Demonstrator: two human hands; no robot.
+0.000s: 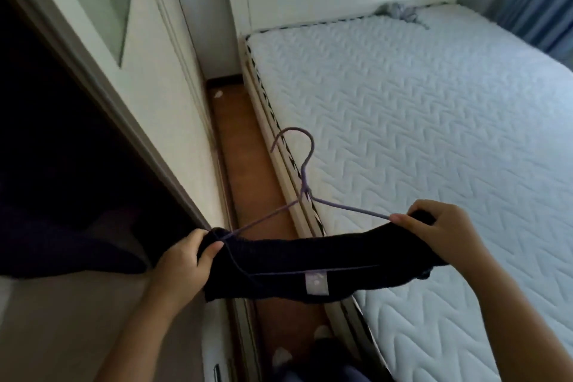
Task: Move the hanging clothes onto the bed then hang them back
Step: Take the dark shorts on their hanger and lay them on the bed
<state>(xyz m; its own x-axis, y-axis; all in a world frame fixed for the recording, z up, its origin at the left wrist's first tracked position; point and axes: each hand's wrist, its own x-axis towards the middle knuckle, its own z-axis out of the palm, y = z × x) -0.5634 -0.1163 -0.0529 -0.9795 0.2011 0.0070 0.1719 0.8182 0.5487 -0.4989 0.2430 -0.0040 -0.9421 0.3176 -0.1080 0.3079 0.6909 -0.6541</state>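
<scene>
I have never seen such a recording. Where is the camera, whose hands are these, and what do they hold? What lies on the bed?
There is no machine here. A person wears one wide-angle camera on the head, looking forward and down, so you see that person's own two bare hands. The left hand and the right hand each grip one end of a black fabric garment, held in the air beside the bed. A thin purple wire hanger sits in it, hook pointing away. On the white quilted mattress a small grey crumpled cloth lies near the headboard. At the left is the dark open wardrobe.
</scene>
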